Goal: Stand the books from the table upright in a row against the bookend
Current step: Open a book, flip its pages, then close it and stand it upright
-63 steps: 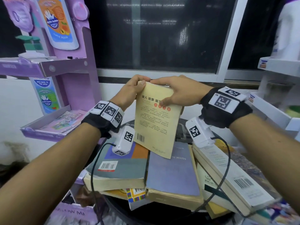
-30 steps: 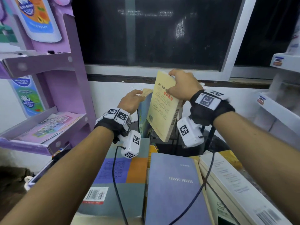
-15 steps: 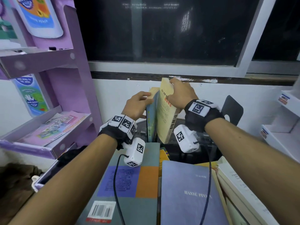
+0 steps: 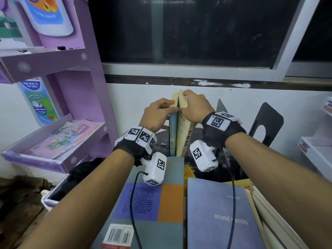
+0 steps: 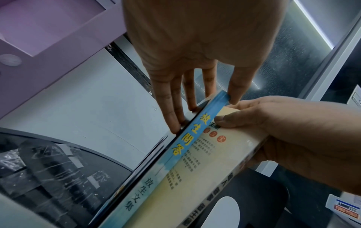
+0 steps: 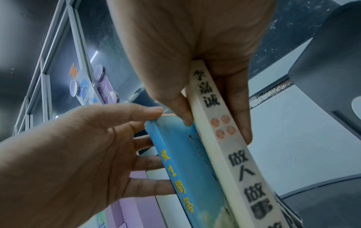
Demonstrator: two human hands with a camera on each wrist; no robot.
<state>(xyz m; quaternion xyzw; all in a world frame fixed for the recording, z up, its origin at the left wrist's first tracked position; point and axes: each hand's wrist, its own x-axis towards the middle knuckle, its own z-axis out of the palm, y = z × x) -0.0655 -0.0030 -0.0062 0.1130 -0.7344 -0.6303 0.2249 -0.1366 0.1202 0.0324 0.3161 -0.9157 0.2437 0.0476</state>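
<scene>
Two books stand upright side by side at the back of the table: a thin blue-spined book [image 4: 173, 133] and, on its right, a cream book [image 4: 186, 135]. My left hand [image 4: 159, 114] lies with straight fingers against the blue book's left face, thumb on the top of its spine [image 5: 218, 106]. My right hand [image 4: 195, 106] pinches the cream book's top, thumb [image 6: 183, 111] on its left cover, fingers on the right. In the left wrist view a thin dark plate [image 5: 154, 155] stands against the blue book's left side. A black bookend [image 4: 265, 123] stands apart on the right.
Flat books lie in front: a grey one with purple and orange blocks [image 4: 149, 203], a blue-violet one [image 4: 221, 212], a white one [image 4: 269, 221]. A purple display rack [image 4: 86, 87] rises on the left, a white shelf [image 4: 314, 151] on the right. The wall is just behind.
My right hand has carried the cream book back from the pile and tilted it upright against the blue book. The left hand has stayed on the blue book.
</scene>
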